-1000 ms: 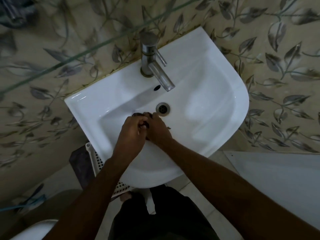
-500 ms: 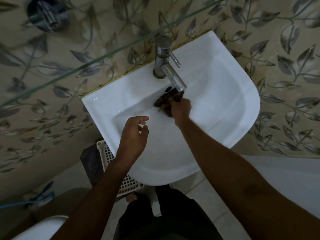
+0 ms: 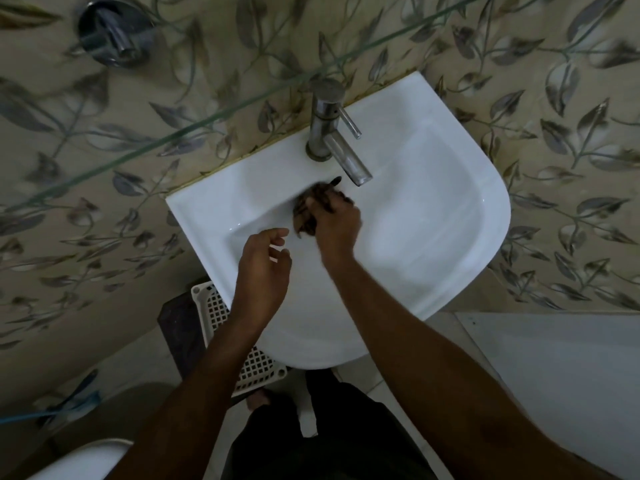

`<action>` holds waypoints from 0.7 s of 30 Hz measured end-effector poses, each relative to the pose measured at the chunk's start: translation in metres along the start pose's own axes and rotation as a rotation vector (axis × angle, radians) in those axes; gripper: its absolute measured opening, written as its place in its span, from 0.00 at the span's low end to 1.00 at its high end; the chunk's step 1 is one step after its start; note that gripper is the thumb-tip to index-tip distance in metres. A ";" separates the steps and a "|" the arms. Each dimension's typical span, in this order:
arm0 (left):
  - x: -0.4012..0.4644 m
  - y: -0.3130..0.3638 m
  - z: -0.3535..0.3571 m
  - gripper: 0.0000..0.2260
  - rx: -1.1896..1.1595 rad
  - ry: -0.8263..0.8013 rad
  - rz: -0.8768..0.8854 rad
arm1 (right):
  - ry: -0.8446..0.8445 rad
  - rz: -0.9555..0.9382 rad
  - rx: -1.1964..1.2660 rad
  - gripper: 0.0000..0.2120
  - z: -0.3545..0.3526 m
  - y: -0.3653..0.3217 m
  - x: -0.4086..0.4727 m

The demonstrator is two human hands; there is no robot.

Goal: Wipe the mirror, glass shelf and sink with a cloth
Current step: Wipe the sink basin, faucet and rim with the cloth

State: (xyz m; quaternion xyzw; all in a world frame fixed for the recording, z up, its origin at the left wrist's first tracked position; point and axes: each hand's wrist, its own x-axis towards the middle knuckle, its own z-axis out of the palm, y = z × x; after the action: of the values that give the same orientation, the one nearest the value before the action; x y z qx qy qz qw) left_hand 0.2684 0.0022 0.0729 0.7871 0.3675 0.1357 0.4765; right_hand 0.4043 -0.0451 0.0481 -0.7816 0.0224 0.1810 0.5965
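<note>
Under the right fingers (image 3: 332,202), cloth (image 3: 306,216).

Dark crumpled cloth (image 3: 306,211) against white sink (image 3: 450,237) basin's back wall, below tap.

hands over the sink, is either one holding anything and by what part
The right hand grips the dark cloth by its bunched upper part, against the sink wall below the tap. The left hand holds nothing.

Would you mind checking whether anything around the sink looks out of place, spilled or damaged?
Nothing stands out. The right hand presses the dark cloth inside the white sink below the faucet; the left hand hovers empty.
</note>
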 end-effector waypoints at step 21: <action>-0.029 -0.033 -0.065 0.13 -0.137 0.160 -0.116 | -0.322 -0.211 -0.225 0.09 0.043 -0.005 -0.081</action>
State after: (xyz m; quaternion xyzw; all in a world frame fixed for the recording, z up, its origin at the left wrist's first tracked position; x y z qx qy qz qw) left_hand 0.1964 0.0333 0.0817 0.7169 0.4392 0.1950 0.5052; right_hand 0.3189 -0.0181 0.0688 -0.8023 -0.1752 0.2415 0.5169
